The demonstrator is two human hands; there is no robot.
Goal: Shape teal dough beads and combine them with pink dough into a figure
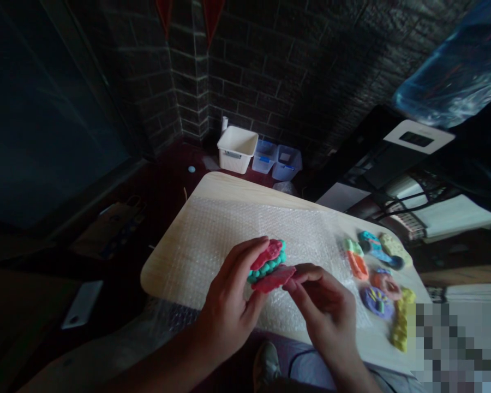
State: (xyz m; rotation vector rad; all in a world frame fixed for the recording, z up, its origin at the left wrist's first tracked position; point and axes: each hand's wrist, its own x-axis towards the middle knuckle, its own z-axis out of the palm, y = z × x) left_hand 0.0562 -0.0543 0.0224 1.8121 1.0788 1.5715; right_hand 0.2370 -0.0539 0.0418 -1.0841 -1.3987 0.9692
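A pink clay piece (273,279) with a row of teal beads between two ruffled pink parts is held above the table. My left hand (228,297) is closed round its left side, fingers over the upper pink part and thumb below. With thumb and forefinger, my right hand (325,300) pinches the right edge of the lower pink part. Beneath both hands a sheet of bubble wrap (204,240) lies on the pale wooden table (219,183). What the fingers cover of the piece is hidden.
On the table's right lie several colourful clay-like pieces, among them an orange-and-green one (357,265), a purple disc (377,303) and a yellow strip (403,322). Beyond the table stand a white bin (236,158) and two blue-tinted tubs (286,164). A black shelf is at right.
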